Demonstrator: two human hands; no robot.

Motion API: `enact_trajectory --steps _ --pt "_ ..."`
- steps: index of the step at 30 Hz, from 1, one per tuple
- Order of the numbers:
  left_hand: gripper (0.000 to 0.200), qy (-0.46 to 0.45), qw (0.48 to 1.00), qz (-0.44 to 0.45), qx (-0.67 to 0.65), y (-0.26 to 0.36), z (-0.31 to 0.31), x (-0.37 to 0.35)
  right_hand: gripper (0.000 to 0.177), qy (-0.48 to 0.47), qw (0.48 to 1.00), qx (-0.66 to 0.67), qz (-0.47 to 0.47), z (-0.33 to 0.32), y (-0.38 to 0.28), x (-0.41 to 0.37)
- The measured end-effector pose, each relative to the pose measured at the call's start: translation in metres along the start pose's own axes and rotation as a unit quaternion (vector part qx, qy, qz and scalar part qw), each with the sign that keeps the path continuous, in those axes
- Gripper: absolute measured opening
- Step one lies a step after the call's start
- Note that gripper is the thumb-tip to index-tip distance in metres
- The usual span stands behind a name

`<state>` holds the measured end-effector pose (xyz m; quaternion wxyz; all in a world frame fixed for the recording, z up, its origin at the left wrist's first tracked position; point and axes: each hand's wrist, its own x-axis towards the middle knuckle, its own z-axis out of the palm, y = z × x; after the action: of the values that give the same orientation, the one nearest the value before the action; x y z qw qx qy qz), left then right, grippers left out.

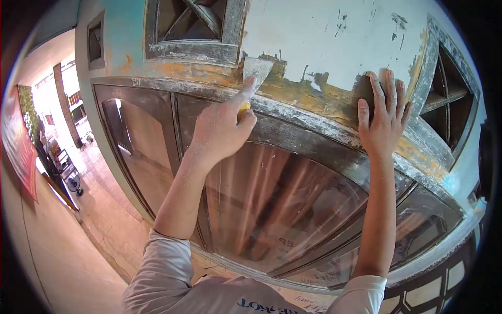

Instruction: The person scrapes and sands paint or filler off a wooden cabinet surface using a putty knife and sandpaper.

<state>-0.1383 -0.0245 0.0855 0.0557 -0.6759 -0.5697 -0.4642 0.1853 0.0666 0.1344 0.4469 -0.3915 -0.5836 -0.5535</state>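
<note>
My left hand is closed around the yellow handle of a putty knife, with the index finger stretched along its blade. The blade lies against the wall, just above the window frame and beside a wooden vent frame. My right hand is pressed on the wall, fingers spread, holding nothing. Between the hands runs a strip of exposed yellow-brown surface, with ragged edges of white paint above it. Most of the handle is hidden in my left hand.
Below the strip is a wide wooden window with glass panes. Wooden vents with crossed bars, one at upper left and one at right, flank the white wall. A tiled passage with a fan lies at left.
</note>
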Motion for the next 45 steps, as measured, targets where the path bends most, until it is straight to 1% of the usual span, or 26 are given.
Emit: enact_trajectory --steps 3,5,8,9,12,14,17,21,24,26,31,33,36,38,40,42,44,45 --pt "0.063 -0.023 0.999 -0.016 0.020 -0.003 0.011 -0.010 0.049 -0.001 1.000 -0.002 0.004 -0.001 -0.002 0.000" --pt "0.063 -0.013 1.000 0.002 -0.011 -0.009 0.015 -0.011 0.048 -0.009 1.000 -0.006 0.008 -0.003 -0.002 -0.001" --pt "0.064 -0.011 1.000 -0.003 -0.029 -0.004 0.000 -0.005 0.048 -0.011 1.000 -0.002 0.008 -0.002 -0.002 0.000" --pt "0.064 -0.022 0.999 -0.014 -0.021 0.001 -0.002 -0.006 0.048 -0.013 1.000 -0.011 0.008 -0.002 -0.002 0.000" --pt "0.067 -0.034 0.999 -0.023 0.017 -0.001 0.015 -0.016 0.049 -0.013 1.000 -0.011 0.010 -0.002 -0.004 -0.001" --pt "0.069 -0.031 0.999 -0.014 0.028 -0.004 0.016 -0.013 0.049 -0.010 1.000 -0.010 0.013 -0.004 -0.003 -0.001" --pt "0.069 -0.003 0.999 0.014 -0.033 -0.005 0.006 -0.002 0.049 -0.010 1.000 -0.004 0.009 -0.003 -0.002 -0.001" --pt "0.069 0.000 1.000 0.001 -0.007 -0.004 0.013 -0.009 0.049 -0.008 1.000 -0.006 0.010 -0.003 -0.003 -0.001" --pt "0.069 0.005 1.000 0.015 -0.005 -0.009 0.015 -0.006 0.049 -0.010 1.000 -0.009 0.012 -0.002 -0.002 -0.002" --pt "0.065 -0.005 0.998 -0.002 -0.065 0.001 0.003 -0.002 0.049 -0.010 1.000 -0.008 0.010 -0.003 -0.002 -0.001" --pt "0.062 0.011 0.999 -0.005 -0.042 -0.004 0.013 -0.008 0.049 -0.014 1.000 -0.013 0.015 -0.003 -0.004 -0.002" --pt "0.067 -0.001 0.999 0.005 -0.037 -0.007 0.010 -0.002 0.049 -0.013 1.000 -0.012 0.015 -0.003 -0.003 -0.002" --pt "0.069 0.000 0.999 0.007 -0.049 -0.004 0.000 0.004 0.049 -0.013 1.000 -0.012 0.014 -0.003 -0.003 -0.002" --pt "0.069 0.005 0.999 0.005 -0.034 -0.002 0.005 0.000 0.049 -0.011 1.000 -0.010 0.015 -0.003 -0.004 -0.002" --pt "0.069 -0.020 1.000 -0.016 -0.004 -0.005 0.014 -0.005 0.049 -0.011 1.000 -0.011 0.016 -0.003 -0.004 -0.002" --pt "0.068 -0.004 1.000 -0.002 -0.012 -0.011 0.012 -0.002 0.048 -0.010 1.000 -0.009 0.016 -0.003 -0.004 -0.002" --pt "0.060 0.018 0.997 0.022 -0.078 -0.008 0.003 0.002 0.048 -0.011 1.000 -0.006 0.013 -0.004 -0.003 -0.003" --pt "0.059 -0.011 0.998 -0.013 -0.056 0.001 -0.004 0.001 0.048 -0.007 1.000 -0.005 0.013 -0.003 -0.004 -0.003"
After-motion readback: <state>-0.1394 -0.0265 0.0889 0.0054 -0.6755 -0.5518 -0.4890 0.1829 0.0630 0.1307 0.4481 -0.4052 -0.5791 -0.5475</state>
